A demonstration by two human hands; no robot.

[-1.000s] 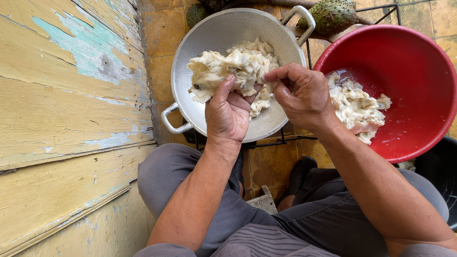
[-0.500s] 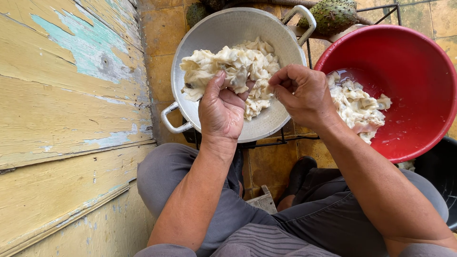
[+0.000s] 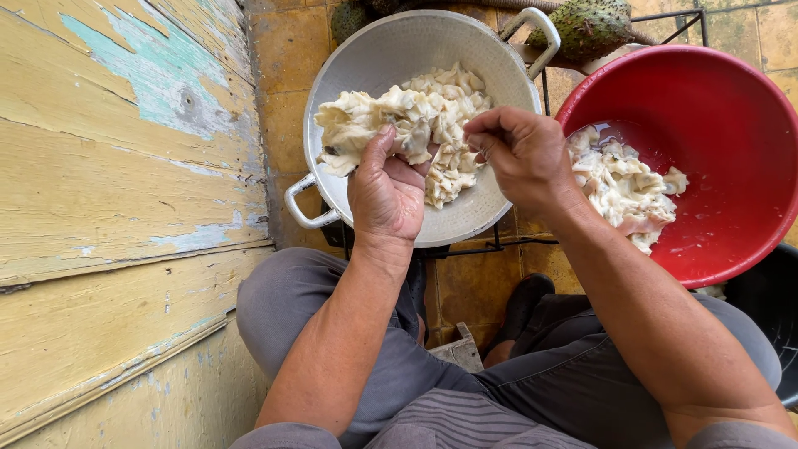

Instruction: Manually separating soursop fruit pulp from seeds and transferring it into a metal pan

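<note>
From the head camera, the only view, we look down on our own lap and two bowls on the tiled floor. Our left hand [image 3: 387, 193] sits near the centre, thumb up, fingers curled closed around a lump of white fruit pulp [image 3: 413, 138] pressed into its palm. Our right hand [image 3: 517, 150] is just to its three o'clock, fingertips pinched together against the same lump; whether they grip a seed or only pulp we cannot tell.

The held lump hangs over the metal colander [image 3: 378, 50], which lies at twelve o'clock from the left hand and carries a heap of the same pale flesh. At three o'clock from the right hand stands a red plastic basin [image 3: 731, 108] with a smaller pile of pulp [image 3: 619, 187] and some cloudy liquid. A green spiky fruit [image 3: 586, 29] rests beyond, at about one o'clock, and a yellow painted wooden wall [image 3: 116, 208] fills the nine o'clock side.

We judge the pulp light, soft, wet and slippery, quick to tear into strands. It wants cradling in a cupped palm, with fingertip pinches only for small bits; squeezing hard would likely mash it.
</note>
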